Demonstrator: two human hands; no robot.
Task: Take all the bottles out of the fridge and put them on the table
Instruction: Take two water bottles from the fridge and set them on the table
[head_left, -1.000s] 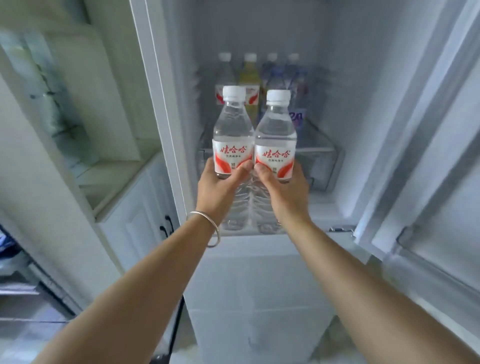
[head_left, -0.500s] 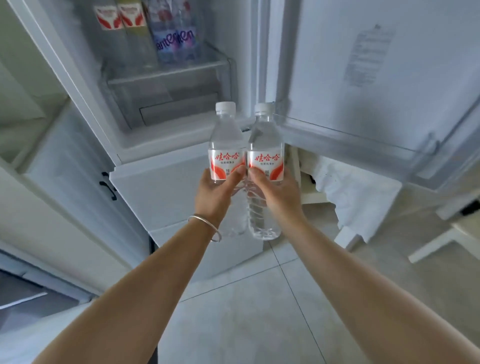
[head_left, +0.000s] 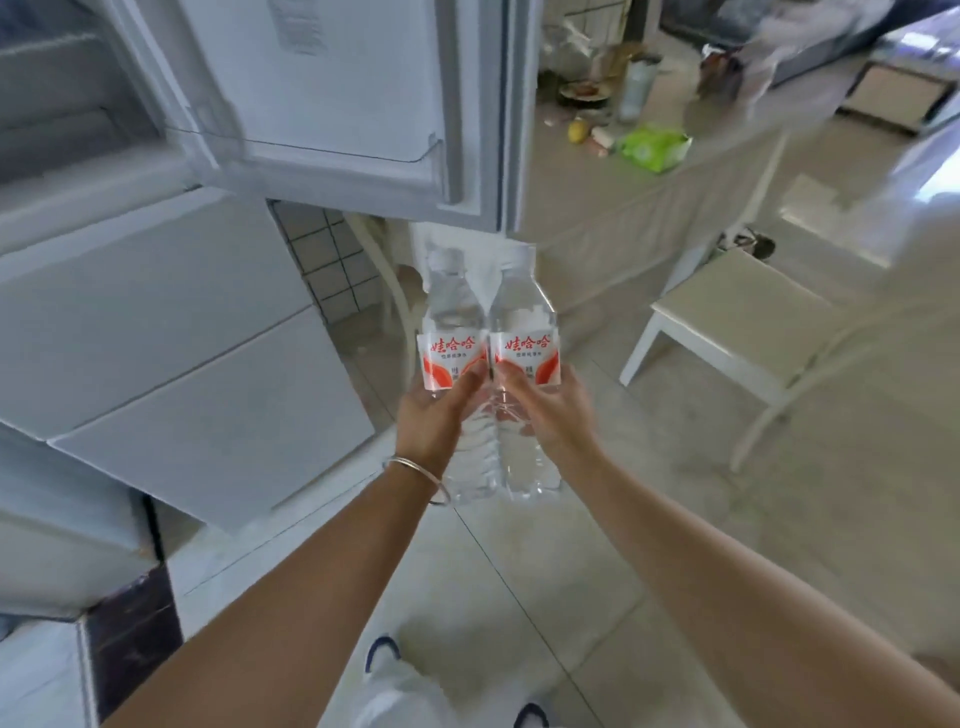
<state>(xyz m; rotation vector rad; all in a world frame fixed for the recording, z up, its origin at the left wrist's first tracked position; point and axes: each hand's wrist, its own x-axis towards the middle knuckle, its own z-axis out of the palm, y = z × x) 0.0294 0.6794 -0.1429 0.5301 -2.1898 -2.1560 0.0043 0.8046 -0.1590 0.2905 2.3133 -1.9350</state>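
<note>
Two clear water bottles held upright side by side, touching, in mid-air above tiled floor. Left bottle gripped by left hand, right bottle by right hand; fingers wrapped around each below red-and-white label. Open fridge door seen behind; cluttered worktop lies beyond at right.

The counter is draped in a pale cloth. On it are seen a green packet, a lemon, a plate and a bottle. A stool stands on the tiled floor just beside it.
</note>
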